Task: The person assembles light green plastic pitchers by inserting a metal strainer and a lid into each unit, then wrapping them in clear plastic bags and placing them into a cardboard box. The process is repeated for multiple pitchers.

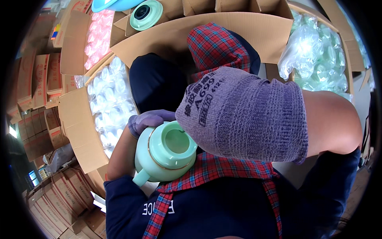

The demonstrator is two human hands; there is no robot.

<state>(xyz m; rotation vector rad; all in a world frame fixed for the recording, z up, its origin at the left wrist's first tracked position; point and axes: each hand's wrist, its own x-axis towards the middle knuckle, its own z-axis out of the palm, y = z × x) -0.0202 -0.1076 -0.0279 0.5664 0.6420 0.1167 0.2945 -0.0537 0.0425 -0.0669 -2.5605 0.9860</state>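
A mint-green vacuum jug (163, 153) with a thin gold ring round its shoulder rests tilted against my lap. Its wide mouth faces up and stands uncovered, and a handle juts out at the lower left. My left hand (149, 120), in a purple knit glove, curls over the jug's far left side and grips it. Across the jug's right side comes my right hand (215, 107), gloved alike, right beside the mouth rim. The back of that glove and its cuff hide the fingers, so what they do there is out of sight.
Ahead stands a cardboard box with dividers (207, 28), a green round lid with a black centre (146, 15) on its left corner. Boxes of wrapped white pieces (111, 103), pink pieces (98, 38) and green pieces (320, 59) flank me. Stacked cartons (59, 195) line the left.
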